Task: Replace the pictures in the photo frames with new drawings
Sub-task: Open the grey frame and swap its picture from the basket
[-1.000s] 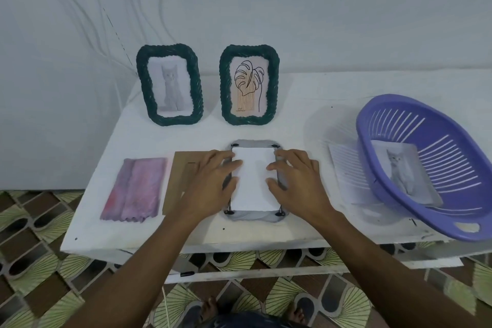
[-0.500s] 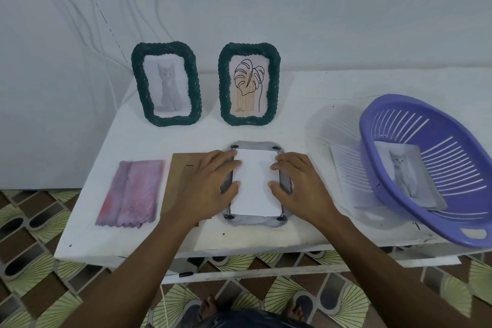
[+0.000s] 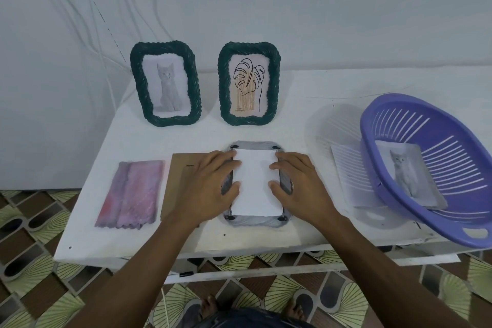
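Hands: both laid pretty flat with fingers out, nothing gripped, apart from each other with the paper between them

Left hand (image 3: 210, 186): forefinger and thumb tips press the left edge of the white sheet (image 3: 255, 184), and the palm lies over the brown backing board (image 3: 179, 176)

Right hand (image 3: 300, 186): same deal on the sheet's right edge, with the fingers lying across that side of the frame

Face-down frame (image 3: 253, 222): grey back up, flat on the white table (image 3: 306, 93) near the front edge, about the middle. The sheet sits inside the back opening, and there's a black clip (image 3: 233, 146) at each of the four corners

Backing board: flat on the table, just left of the face-down frame, partly under the left hand

Cat frame (image 3: 137, 88): dark green, ropey rim, standing upright at the back by the wall with a grey cat picture in it

Leaf frame (image 3: 223, 88): same style, just right of the cat one, showing a leaf line drawing

Basket (image 3: 367, 141): purple slotted plastic, on the right side of the table, with a cat print (image 3: 407, 176) lying inside

Loose paper (image 3: 346, 168): white, tucked partly under the basket's left side

Cloth (image 3: 131, 193): pinkish-purple, folded, on the far left just beside the board
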{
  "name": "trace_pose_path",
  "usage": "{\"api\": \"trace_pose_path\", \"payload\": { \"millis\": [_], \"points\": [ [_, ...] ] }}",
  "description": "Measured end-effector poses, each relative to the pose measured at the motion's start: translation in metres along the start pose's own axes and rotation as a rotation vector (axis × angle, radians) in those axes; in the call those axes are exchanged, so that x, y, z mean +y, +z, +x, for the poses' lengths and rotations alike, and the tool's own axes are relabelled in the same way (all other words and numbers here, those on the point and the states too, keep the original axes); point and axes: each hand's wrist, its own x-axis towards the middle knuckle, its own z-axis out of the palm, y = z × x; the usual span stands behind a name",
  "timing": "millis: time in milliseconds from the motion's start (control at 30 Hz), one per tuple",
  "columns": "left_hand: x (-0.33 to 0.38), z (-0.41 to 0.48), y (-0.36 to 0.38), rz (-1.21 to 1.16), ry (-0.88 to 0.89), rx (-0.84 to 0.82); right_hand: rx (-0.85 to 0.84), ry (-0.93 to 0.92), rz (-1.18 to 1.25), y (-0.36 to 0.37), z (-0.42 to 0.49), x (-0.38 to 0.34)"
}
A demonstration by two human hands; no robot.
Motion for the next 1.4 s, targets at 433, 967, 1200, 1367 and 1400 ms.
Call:
{"api": "trace_pose_path", "payload": {
  "millis": [433, 967, 1200, 1367, 1400],
  "points": [
    [0.005, -0.002, -0.008, -0.080, -0.039, 0.098, 0.028, 0.048, 0.101, -0.003, -0.001, -0.002],
    [-0.012, -0.065, -0.017, 0.121, -0.426, 0.240, 0.080, 0.100, 0.201, -0.004, -0.003, -0.002],
    [-0.003, -0.067, -0.025, -0.077, -0.436, 0.297, 0.068, 0.104, 0.216, -0.007, -0.002, -0.006],
    [0.003, -0.060, -0.031, -0.118, -0.475, 0.394, 0.089, 0.104, 0.250, -0.010, -0.001, -0.017],
    [0.006, -0.057, -0.034, -0.126, -0.469, 0.403, 0.100, 0.096, 0.255, -0.011, 0.001, -0.022]
  ]
}}
